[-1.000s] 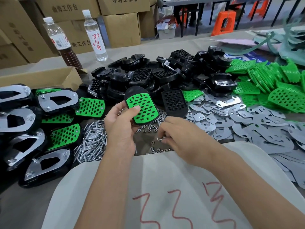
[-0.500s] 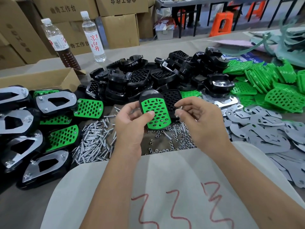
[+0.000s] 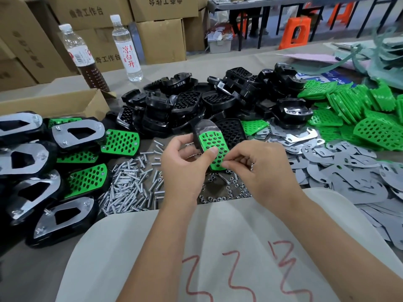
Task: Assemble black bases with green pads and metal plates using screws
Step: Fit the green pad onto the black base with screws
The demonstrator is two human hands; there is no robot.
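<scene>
- Head view: my left hand (image 3: 185, 168) grips a black base (image 3: 206, 131) that carries a green pad (image 3: 214, 149), thumb curled over the pad's face and the other fingers round the base's left edge. The piece is lifted off the table, tilted, its narrow end pointing away from me.
- My right hand (image 3: 259, 171) has thumb and forefinger pinched together at the near right corner of that pad. Whatever sits between the fingertips is too small for me to make out.
- Straight below both hands lies a loose scatter of nuts (image 3: 220, 192); just left of them, a heap of screws (image 3: 130, 188).
- At my left sit finished assemblies (image 3: 72, 136), some showing metal plate, some showing green pad.
- Beyond my hands is a pile of bare black bases (image 3: 187, 105). One base (image 3: 232, 130) lies face up just behind the piece I hold.
- To my right, flat metal plates (image 3: 340, 171) spread across the table (image 3: 218, 59), and farther right is a heap of loose green pads (image 3: 375, 114).
- At the table's far left stand two bottles (image 3: 126, 46), one clear, one holding dark liquid, with an open cardboard box (image 3: 65, 103) beside them.
- A pale cloth (image 3: 218, 247) with red marks lies under my forearms.
</scene>
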